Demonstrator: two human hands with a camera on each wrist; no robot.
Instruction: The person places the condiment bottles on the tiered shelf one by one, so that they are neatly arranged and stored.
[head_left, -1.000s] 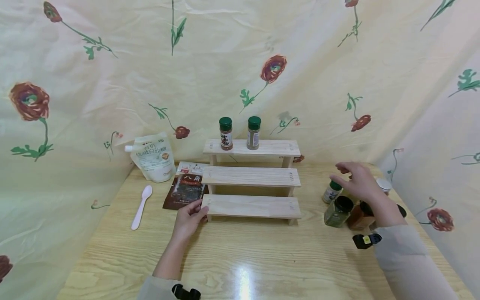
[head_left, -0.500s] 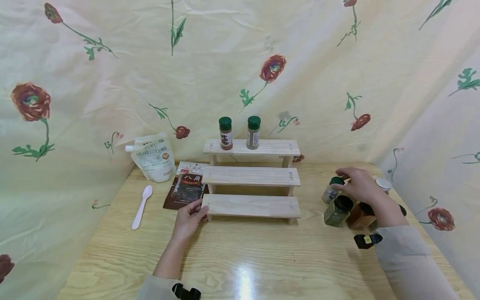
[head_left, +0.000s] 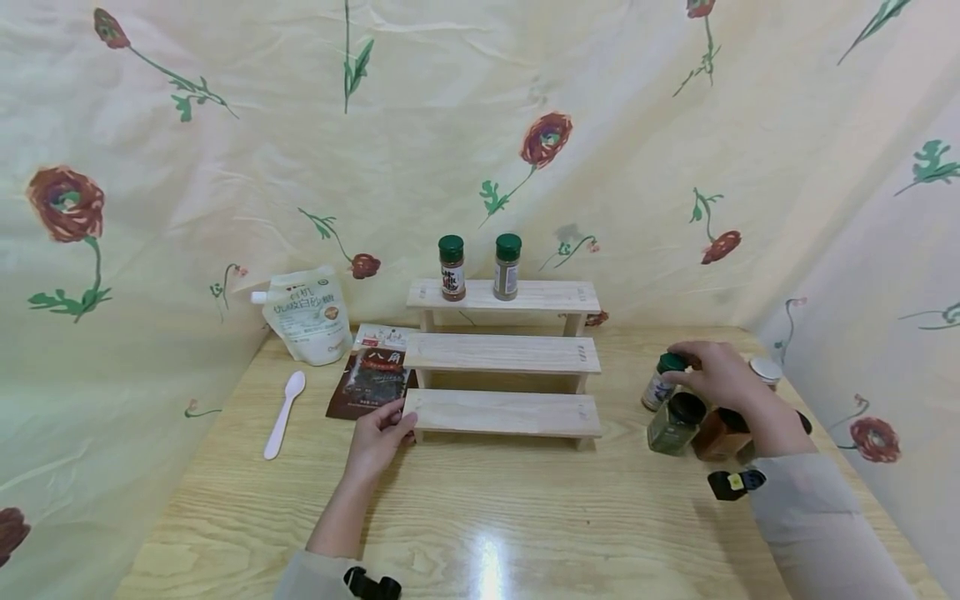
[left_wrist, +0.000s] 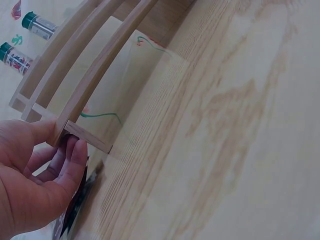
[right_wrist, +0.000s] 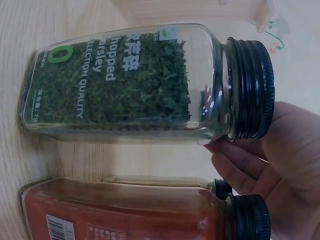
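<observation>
My left hand (head_left: 377,442) grips the left end of the lowest step of a three-tier wooden spice rack (head_left: 502,412). In the left wrist view, the thumb lies on the board (left_wrist: 100,75) with the fingers curled underneath. On the right, my right hand (head_left: 716,375) pinches the green cap of a small spice bottle (head_left: 658,390) between thumb and fingers. The right wrist view has this bottle mostly hidden behind a chopped parsley jar (right_wrist: 125,82). Two similar green-capped bottles, one reddish (head_left: 453,279) and one greyish (head_left: 507,275), stand upright on the top tier.
Close under the right hand stand the parsley jar, a jar of reddish-brown powder (head_left: 718,437) and a white-lidded container (head_left: 767,369). Left of the rack are a white spouted sugar pouch (head_left: 307,321), a dark star anise packet (head_left: 371,375) and a white spoon (head_left: 282,417).
My right hand has lowered onto the small green-capped bottle and closed its fingers around the cap. The left hand and the rack have stayed in place.
</observation>
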